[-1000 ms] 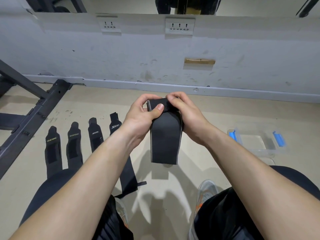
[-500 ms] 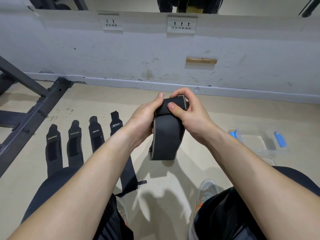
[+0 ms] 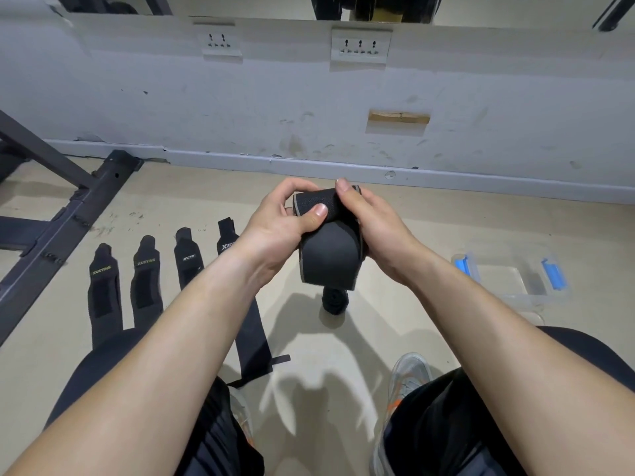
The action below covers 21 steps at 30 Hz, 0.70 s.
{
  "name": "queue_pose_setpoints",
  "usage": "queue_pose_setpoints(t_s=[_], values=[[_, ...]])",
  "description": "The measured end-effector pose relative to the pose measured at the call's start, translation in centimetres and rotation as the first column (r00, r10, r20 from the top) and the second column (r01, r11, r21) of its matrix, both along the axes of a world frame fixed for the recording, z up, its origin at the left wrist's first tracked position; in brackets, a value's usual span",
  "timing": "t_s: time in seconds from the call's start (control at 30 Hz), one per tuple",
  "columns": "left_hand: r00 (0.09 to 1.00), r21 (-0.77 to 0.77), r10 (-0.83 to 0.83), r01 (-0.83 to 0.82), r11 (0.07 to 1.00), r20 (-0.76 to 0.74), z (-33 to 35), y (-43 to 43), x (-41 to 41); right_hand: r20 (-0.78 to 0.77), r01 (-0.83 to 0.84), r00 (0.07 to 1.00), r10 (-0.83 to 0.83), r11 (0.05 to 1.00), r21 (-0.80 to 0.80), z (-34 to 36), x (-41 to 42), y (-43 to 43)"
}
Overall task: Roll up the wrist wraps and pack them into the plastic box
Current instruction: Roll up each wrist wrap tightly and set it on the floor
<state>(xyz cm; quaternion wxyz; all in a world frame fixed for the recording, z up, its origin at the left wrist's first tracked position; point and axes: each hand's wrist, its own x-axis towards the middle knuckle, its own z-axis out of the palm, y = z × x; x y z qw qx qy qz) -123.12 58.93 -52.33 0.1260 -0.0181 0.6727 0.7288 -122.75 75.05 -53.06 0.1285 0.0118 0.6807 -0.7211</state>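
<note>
Left grip (image 3: 275, 223) and right grip (image 3: 372, 223) both pinching wrist wrap (image 3: 330, 259) midair, tail hanging. Roll tight, edges aligned, thumbs pressing coil. Plastic box (image 3: 517, 297) on floor, near right knee.

Black wrist wrap (image 3: 329, 259) part-rolled aloft, rolled wrap (image 3: 335, 300) on floor, 4 flat wraps (image 3: 103, 293) left, plastic box (image 3: 505, 281) right
</note>
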Motion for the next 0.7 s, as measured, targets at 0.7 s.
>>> queue_pose_setpoints(t_s=[0.7], values=[[0.996,0.01,0.014,-0.015,1.0,0.089,0.1,0.3,0.0,-0.175,-0.074,0.982,0.065,0.996,-0.048,-0.5,-0.2,0.5]])
